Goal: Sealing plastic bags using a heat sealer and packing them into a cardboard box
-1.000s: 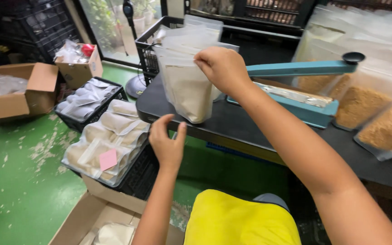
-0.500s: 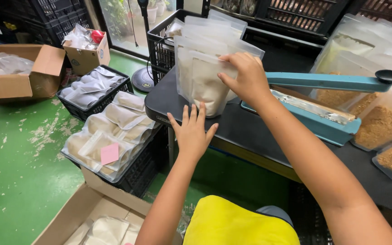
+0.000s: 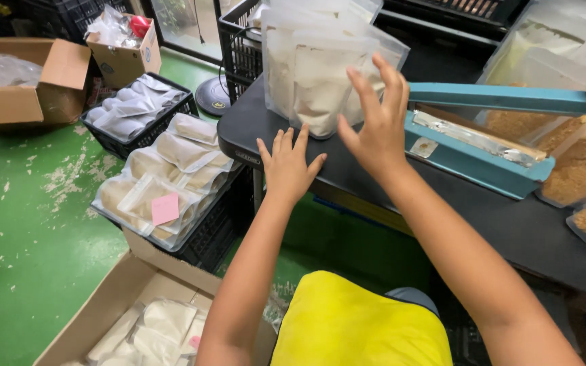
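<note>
Pouches (image 3: 317,74) stand upright on table (image 3: 374,183), leaning on crate (image 3: 239,47), beside sealer (image 3: 476,146). Right hand (image 3: 374,125) open, fingers spread, just off pouches, empty. Left hand (image 3: 289,166) flat, open, empty, near table edge.

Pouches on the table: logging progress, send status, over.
Left hand open, flat at black table edge. Right hand open, fingers spread against standing pouches. Blue sealer right of them, arm raised; nothing between.

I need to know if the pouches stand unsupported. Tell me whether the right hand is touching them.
Cannot tell. In the head view the right hand, fingers spread, overlaps the upright pouches; no gap or contact shows plainly. The left hand lies open on the table below them.
</note>
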